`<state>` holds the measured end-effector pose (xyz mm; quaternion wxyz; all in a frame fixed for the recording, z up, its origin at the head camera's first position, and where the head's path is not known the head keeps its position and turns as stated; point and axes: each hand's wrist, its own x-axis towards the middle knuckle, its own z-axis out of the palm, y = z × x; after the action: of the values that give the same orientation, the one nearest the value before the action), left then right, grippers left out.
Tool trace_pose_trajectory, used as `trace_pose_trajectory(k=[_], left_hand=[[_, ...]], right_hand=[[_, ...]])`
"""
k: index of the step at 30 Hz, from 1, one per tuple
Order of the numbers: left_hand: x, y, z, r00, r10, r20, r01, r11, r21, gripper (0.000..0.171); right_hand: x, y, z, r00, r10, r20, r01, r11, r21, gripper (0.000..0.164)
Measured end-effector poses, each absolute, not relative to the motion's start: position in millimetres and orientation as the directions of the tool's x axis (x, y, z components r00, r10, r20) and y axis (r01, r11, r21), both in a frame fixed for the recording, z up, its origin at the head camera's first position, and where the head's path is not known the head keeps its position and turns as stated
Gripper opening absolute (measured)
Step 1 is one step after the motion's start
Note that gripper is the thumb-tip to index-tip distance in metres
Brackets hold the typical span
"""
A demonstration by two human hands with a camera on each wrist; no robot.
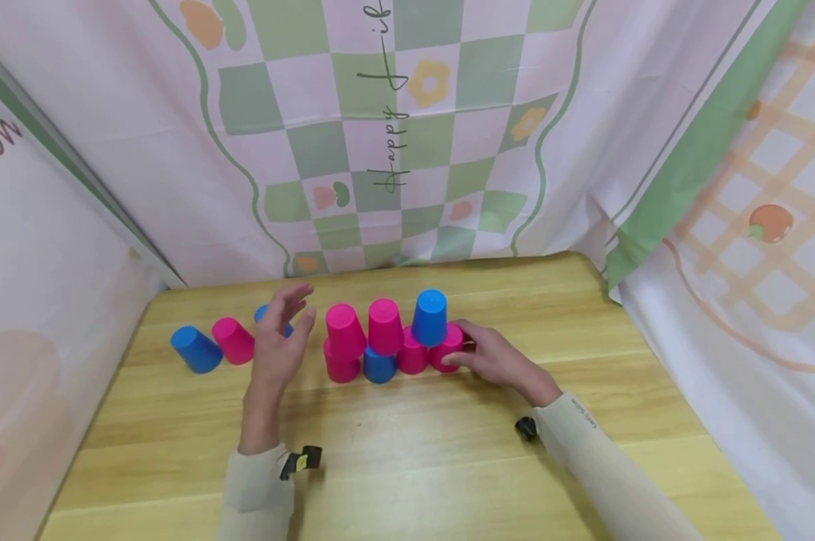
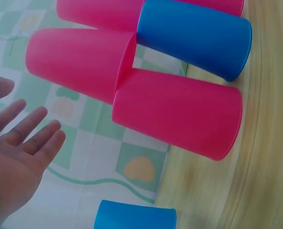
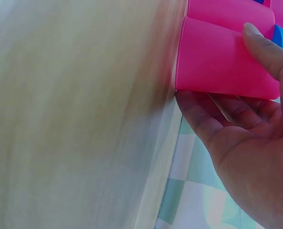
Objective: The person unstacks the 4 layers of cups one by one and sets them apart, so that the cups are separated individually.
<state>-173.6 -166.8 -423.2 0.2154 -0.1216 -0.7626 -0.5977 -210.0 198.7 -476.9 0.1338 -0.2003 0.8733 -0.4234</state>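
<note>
The cups (image 1: 384,326) look smooth plastic, the table (image 1: 407,466) glossy wood

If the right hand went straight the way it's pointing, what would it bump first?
The right hand touches the bottom row's rightmost pink cup, so that comes first; then probably the neighbouring pink cup, though depth is unclear.

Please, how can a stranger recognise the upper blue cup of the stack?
On the wooden table, find the two-row stack of cups. In the top row, the blue cup stands nearest the right hand. There, only it is blue; both other cups are pink.
</note>
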Motion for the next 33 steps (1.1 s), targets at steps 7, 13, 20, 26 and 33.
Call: trace_pose_trajectory(k=[7,13,20,26,33], left_hand=[[-169.8,-160.3,-425.3,-0.910,0.013,0.414,0.410,0.168,0.897,0.043],[-165.6,-154.1,-425.1,-0.935,0.082,0.346,0.356,0.213,0.910,0.062],[-163.8,-149.1,-426.6,-0.960,0.100,0.263,0.281,0.299,0.912,0.076],[-162.7,-146.8,-427.3,-0.970,0.115,0.216,0.242,0.323,0.915,0.081],[-164.7,-146.7,-430.5,-0.979,0.115,0.170,0.199,0.339,0.919,0.079]], right_hand=[[-209.5,199.1,-476.1,-0.884,-0.463,-0.072,-0.231,0.564,-0.793,0.059],[-210.2,199.0,-477.3,-0.884,-0.463,-0.071,-0.230,0.562,-0.795,0.059],[-210.3,199.2,-478.1,-0.885,-0.459,-0.078,-0.222,0.565,-0.795,0.059],[-209.7,198.3,-477.1,-0.887,-0.455,-0.084,-0.216,0.568,-0.794,0.059],[-209.8,198.1,-475.8,-0.886,-0.456,-0.085,-0.217,0.569,-0.793,0.060]])
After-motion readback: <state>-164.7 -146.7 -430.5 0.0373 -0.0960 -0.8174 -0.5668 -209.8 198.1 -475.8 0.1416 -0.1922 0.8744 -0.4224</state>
